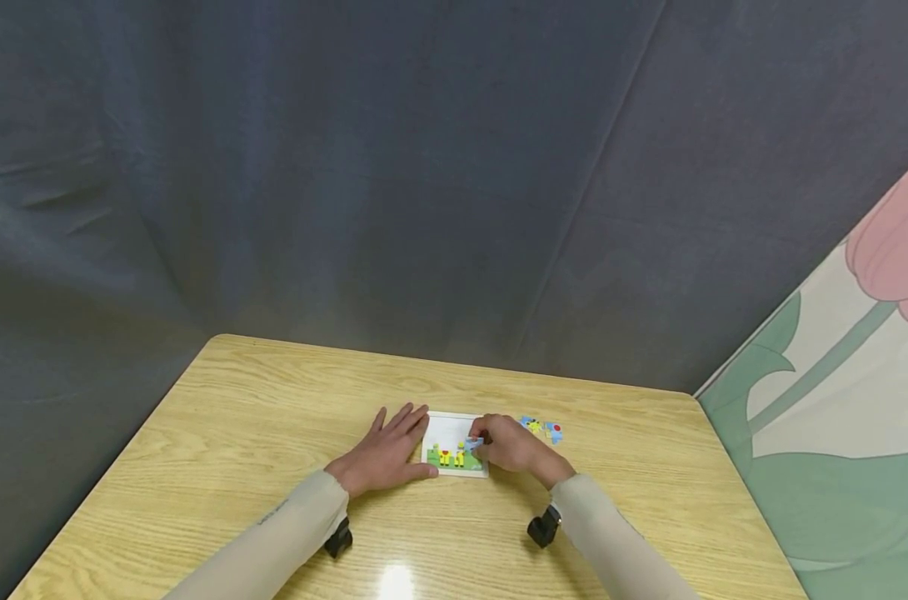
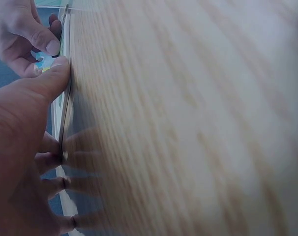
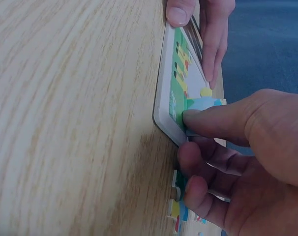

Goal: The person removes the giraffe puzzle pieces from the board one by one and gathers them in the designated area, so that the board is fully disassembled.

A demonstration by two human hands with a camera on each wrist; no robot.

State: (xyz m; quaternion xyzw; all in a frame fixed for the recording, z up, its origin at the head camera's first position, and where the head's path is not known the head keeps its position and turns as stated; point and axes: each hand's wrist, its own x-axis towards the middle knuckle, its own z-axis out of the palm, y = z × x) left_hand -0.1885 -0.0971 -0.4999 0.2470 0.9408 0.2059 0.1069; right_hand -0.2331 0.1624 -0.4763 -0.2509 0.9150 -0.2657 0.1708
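Note:
A white-framed jigsaw puzzle board (image 1: 445, 426) lies on the table, its lower part filled with green and yellow pieces and its upper part bare white. With fingers spread, my left hand (image 1: 382, 458) rests at the board's left side, the thumb on its near left corner. My right hand (image 1: 512, 444) pinches a light blue puzzle piece (image 3: 203, 103) between thumb and fingers, over the right part of the board. In the right wrist view the piece is tilted beside the green strip, partly hidden by the thumb.
Several loose puzzle pieces (image 1: 551, 431) in blue, yellow and red lie just right of the board, partly behind the right hand. The wooden table (image 1: 289, 400) meets a dark curtain (image 1: 424, 208) at the back. A flower-printed cloth (image 1: 836, 417) hangs at the right.

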